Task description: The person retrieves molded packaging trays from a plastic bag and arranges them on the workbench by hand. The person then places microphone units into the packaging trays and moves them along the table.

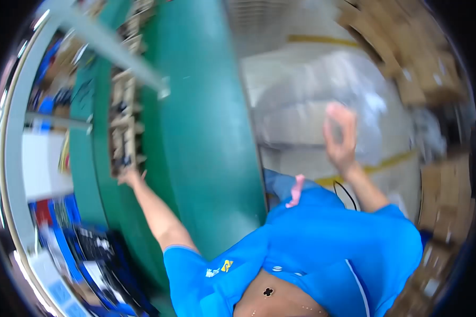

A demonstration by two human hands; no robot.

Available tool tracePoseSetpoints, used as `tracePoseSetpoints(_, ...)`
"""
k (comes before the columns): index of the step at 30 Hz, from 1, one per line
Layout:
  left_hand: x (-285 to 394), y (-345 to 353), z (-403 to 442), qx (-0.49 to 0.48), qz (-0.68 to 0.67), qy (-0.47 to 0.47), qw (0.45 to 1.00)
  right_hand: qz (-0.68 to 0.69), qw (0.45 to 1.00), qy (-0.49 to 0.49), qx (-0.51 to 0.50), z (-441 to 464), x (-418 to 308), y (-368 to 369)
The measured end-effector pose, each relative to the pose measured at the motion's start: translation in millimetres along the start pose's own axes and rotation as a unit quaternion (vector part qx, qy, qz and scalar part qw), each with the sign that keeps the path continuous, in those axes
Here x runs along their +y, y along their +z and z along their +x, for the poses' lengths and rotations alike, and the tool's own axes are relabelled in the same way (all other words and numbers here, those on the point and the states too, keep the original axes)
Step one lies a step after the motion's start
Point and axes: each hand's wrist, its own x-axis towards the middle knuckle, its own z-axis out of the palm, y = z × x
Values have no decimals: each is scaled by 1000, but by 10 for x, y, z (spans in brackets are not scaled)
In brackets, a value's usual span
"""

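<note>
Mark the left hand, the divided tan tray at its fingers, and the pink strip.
Left hand [129, 176]: head view, middle of the hand.
Divided tan tray [131, 136]: head view, on a blurred inner divider.
Pink strip [296, 192]: head view, midway along it.

A partitioned tray [125, 119] is seen at the left hand [129, 176], translucent plastic wrapping [301, 84] beyond the right hand [347, 141].
</note>
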Motion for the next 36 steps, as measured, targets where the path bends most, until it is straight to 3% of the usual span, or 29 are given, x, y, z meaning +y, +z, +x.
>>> tracePoseSetpoints(2,-88,10,-182,218,238,31,946,-120,978,115,127,-7,464,-589)
tracePoseSetpoints(3,-96,13,-594,234,251,108,933,-149,955,179,183,-50,733,-858)
tracePoseSetpoints(4,-103,10,-967,256,258,181,914,-185,935,248,173,-253,1140,-1065)
tracePoseSetpoints(5,-89,43,-1424,117,151,250,949,-213,912,313,157,-565,1560,-1181)
tracePoseSetpoints(6,-29,148,-1981,-22,36,310,950,-157,917,344,128,-865,2017,-1225)
tracePoseSetpoints(7,53,322,-2792,-78,35,380,921,-98,918,371,104,-1159,2320,-1261)
tracePoseSetpoints(9,221,573,-4272,-329,-64,359,871,64,896,439,-24,-1390,2238,-1107)
tracePoseSetpoints(10,330,615,-4952,-432,-45,367,823,103,894,428,-85,-1302,1954,-970)
tracePoseSetpoints(11,432,635,-5598,-510,-82,375,770,146,925,343,-80,-1489,1899,-692)
tracePoseSetpoints(12,413,713,-5972,-587,-82,432,680,-25,927,285,-244,-1465,1754,-542)
tracePoseSetpoints(13,553,700,-6337,-667,-32,453,591,-40,970,216,-101,-1602,1550,-208)
tracePoseSetpoints(14,611,781,-6649,-721,-33,464,513,-22,982,181,-57,-1711,1482,-182)
tracePoseSetpoints(15,599,837,-6955,-718,-31,474,508,-7,990,142,-15,-1831,1424,-146)
tracePoseSetpoints(19,215,1335,-7296,-584,142,636,484,188,937,127,-265,-1647,1297,-860)
tracePoseSetpoints(21,66,1472,-7216,-479,236,685,495,208,932,140,-262,-1511,1237,-1423)
tracePoseSetpoints(22,266,1364,-7252,-505,348,610,502,234,927,114,-270,-1521,1604,-1470)
tracePoseSetpoints(24,109,1398,-7038,-418,393,633,519,189,913,279,-230,-1427,2055,-1791)
tracePoseSetpoints(26,92,1379,-6955,-376,403,626,552,145,929,267,-213,-1390,2587,-1744)
tracePoseSetpoints(28,142,1428,-6978,-343,448,583,586,299,904,211,-222,-1219,2718,-1387)
tracePoseSetpoints(29,175,1492,-7008,-332,465,567,594,237,936,98,-241,-1166,2716,-1182)
tracePoseSetpoints(30,255,1580,-7119,-323,524,520,593,236,911,94,-326,-1043,2573,-1141)
tracePoseSetpoints(32,230,1705,-7192,-270,528,524,611,144,882,78,-442,-1340,2431,-871)
tracePoseSetpoints(34,88,1778,-6987,-160,613,512,581,234,830,147,-484,-1365,2511,-1092)
tracePoseSetpoints(36,91,1854,-6628,-123,640,429,625,235,850,137,-451,-1585,2689,-1256)
